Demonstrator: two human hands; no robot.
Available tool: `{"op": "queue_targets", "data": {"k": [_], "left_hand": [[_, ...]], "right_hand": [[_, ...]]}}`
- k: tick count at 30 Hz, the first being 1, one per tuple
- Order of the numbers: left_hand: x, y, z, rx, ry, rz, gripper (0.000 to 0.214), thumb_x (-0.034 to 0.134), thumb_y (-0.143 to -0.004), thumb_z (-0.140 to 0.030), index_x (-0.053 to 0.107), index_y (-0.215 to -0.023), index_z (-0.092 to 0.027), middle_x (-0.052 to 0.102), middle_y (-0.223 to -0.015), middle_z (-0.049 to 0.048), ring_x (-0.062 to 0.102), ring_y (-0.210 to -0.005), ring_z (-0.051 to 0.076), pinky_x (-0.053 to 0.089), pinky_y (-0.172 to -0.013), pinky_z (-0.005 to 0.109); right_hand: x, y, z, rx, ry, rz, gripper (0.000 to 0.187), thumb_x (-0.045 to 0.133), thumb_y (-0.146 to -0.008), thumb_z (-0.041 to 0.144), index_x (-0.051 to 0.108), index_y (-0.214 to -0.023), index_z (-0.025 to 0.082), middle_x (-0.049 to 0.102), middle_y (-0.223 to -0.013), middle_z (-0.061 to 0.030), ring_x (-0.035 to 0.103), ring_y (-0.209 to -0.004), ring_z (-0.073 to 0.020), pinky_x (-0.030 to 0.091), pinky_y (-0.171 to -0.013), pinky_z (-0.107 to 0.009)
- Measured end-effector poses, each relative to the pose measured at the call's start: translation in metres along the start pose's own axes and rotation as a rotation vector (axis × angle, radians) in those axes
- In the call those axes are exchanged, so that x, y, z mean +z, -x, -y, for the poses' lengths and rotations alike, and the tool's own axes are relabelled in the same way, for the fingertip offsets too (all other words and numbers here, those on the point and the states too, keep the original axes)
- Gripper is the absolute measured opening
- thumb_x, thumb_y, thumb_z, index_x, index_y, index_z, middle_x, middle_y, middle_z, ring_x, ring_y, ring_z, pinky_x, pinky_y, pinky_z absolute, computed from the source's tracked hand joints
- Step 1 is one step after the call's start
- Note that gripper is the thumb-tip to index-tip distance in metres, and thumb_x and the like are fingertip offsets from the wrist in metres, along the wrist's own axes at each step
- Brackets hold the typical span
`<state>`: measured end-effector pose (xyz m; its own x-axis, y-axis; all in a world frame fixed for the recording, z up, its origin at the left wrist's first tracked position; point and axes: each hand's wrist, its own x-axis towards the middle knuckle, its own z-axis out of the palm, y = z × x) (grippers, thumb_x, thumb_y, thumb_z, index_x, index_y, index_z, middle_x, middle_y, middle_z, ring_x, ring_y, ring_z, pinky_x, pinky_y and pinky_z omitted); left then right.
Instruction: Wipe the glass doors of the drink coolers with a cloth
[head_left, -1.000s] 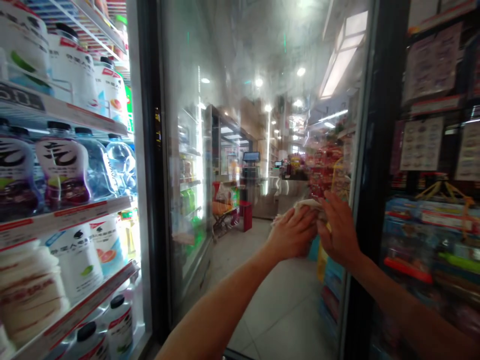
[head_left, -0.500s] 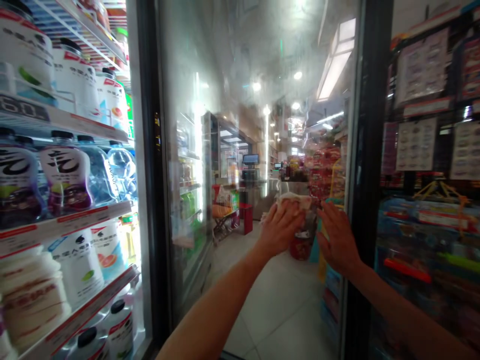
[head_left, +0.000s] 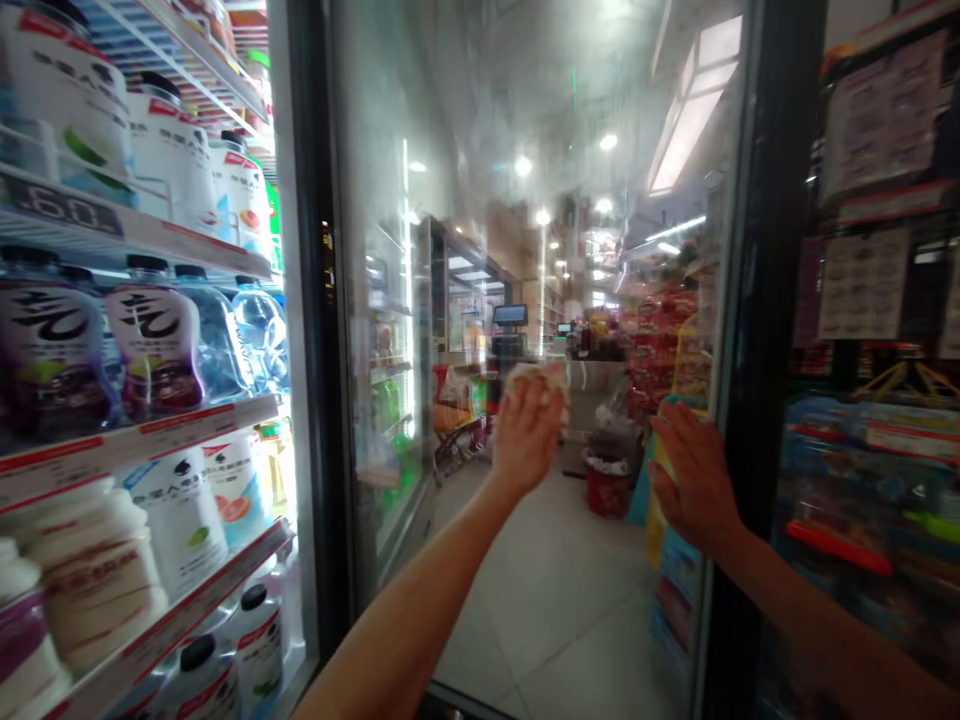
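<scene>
Pressing a pale cloth (head_left: pixel 538 378) against the glass door (head_left: pixel 600 250) with my left hand (head_left: pixel 525 435), fingers curled over it; my right hand (head_left: pixel 694 480) lies flat, fingers open, on the glass beside the dark frame (head_left: pixel 772 300), holding nothing

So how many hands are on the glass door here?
2. The left hand presses a cloth against the middle of the glass door; the right hand lies flat near its right frame. None seem hidden.
</scene>
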<state>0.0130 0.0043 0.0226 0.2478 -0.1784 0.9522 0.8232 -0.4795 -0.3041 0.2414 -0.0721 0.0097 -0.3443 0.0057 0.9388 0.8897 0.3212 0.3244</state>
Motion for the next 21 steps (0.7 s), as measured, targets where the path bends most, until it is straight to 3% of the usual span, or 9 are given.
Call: {"op": "queue_targets", "data": {"k": [2,4,6,9,12,13,15,19,21], "left_hand": [[0.005,0.000,-0.026,0.261,0.049,0.090,0.045,0.045,-0.084,-0.027,0.045,-0.129,-0.025,0.042,-0.140,0.0047,0.018,-0.138,0.022,0.024,-0.110,0.042],[0.003,-0.001,-0.018,0.293,0.053,0.114,0.044,0.047,-0.084,-0.028,0.047,-0.128,-0.027,0.043,-0.139,0.0032,0.020,-0.138,0.021,0.022,-0.111,0.040],[-0.005,-0.003,0.020,0.119,0.026,0.082,0.044,0.045,-0.084,-0.028,0.047,-0.128,-0.024,0.043,-0.140,0.0065,0.019,-0.138,0.022,0.023,-0.111,0.041],[-0.019,-0.009,0.093,-0.323,-0.036,-0.068,0.045,0.039,-0.087,-0.029,0.045,-0.130,-0.014,0.036,-0.142,0.0146,0.019,-0.138,0.025,0.024,-0.110,0.046],[-0.022,-0.019,0.120,-0.628,-0.098,-0.239,0.047,0.034,-0.089,-0.030,0.042,-0.130,-0.009,0.034,-0.142,0.0200,0.019,-0.138,0.027,0.022,-0.110,0.051],[-0.019,-0.021,0.111,-0.616,-0.099,-0.238,0.047,0.034,-0.089,-0.030,0.042,-0.130,-0.009,0.035,-0.141,0.0192,0.019,-0.138,0.027,0.022,-0.110,0.051],[-0.010,-0.025,0.069,-0.427,-0.066,-0.143,0.045,0.036,-0.089,-0.029,0.043,-0.130,-0.014,0.037,-0.141,0.0144,0.018,-0.138,0.025,0.024,-0.110,0.048],[0.009,-0.017,-0.045,0.229,0.042,0.118,0.040,0.040,-0.087,-0.029,0.048,-0.126,-0.023,0.039,-0.142,0.0047,0.017,-0.138,0.026,0.025,-0.109,0.045],[0.010,-0.005,-0.078,0.456,0.084,0.212,0.039,0.041,-0.087,-0.030,0.050,-0.125,-0.025,0.037,-0.144,0.0026,0.020,-0.137,0.026,0.024,-0.109,0.043]], "right_hand": [[0.000,0.000,-0.002,-0.010,0.007,0.001,0.060,0.040,-0.086,0.024,0.021,-0.143,0.019,0.037,-0.142,-0.0139,0.030,-0.134,-0.0303,0.030,-0.104,-0.055],[-0.001,0.000,-0.003,-0.012,0.005,0.003,0.060,0.039,-0.086,0.024,0.021,-0.143,0.018,0.037,-0.142,-0.0141,0.030,-0.134,-0.0300,0.030,-0.105,-0.054],[-0.002,0.001,-0.002,-0.014,-0.002,0.007,0.059,0.039,-0.086,0.024,0.021,-0.143,0.018,0.036,-0.143,-0.0141,0.029,-0.134,-0.0296,0.030,-0.106,-0.053],[-0.002,0.001,0.000,-0.009,0.007,0.008,0.059,0.040,-0.086,0.023,0.022,-0.142,0.018,0.037,-0.142,-0.0143,0.029,-0.134,-0.0294,0.029,-0.106,-0.054],[0.000,0.001,0.001,0.007,0.025,0.005,0.059,0.040,-0.086,0.023,0.023,-0.142,0.018,0.039,-0.140,-0.0146,0.030,-0.134,-0.0294,0.030,-0.105,-0.054],[0.000,0.001,0.001,0.012,0.024,0.005,0.058,0.040,-0.086,0.024,0.023,-0.142,0.018,0.040,-0.140,-0.0147,0.031,-0.133,-0.0297,0.030,-0.104,-0.055],[0.002,0.001,0.002,0.016,0.018,0.000,0.058,0.040,-0.086,0.024,0.024,-0.141,0.018,0.040,-0.140,-0.0148,0.031,-0.133,-0.0304,0.031,-0.104,-0.056],[-0.002,-0.002,0.000,0.004,-0.021,-0.020,0.058,0.039,-0.086,0.023,0.024,-0.141,0.018,0.037,-0.142,-0.0147,0.032,-0.133,-0.0310,0.032,-0.104,-0.057],[-0.007,-0.005,-0.002,-0.006,-0.060,-0.035,0.059,0.040,-0.086,0.023,0.024,-0.142,0.019,0.033,-0.144,-0.0131,0.032,-0.133,-0.0302,0.034,-0.103,-0.055]]}}
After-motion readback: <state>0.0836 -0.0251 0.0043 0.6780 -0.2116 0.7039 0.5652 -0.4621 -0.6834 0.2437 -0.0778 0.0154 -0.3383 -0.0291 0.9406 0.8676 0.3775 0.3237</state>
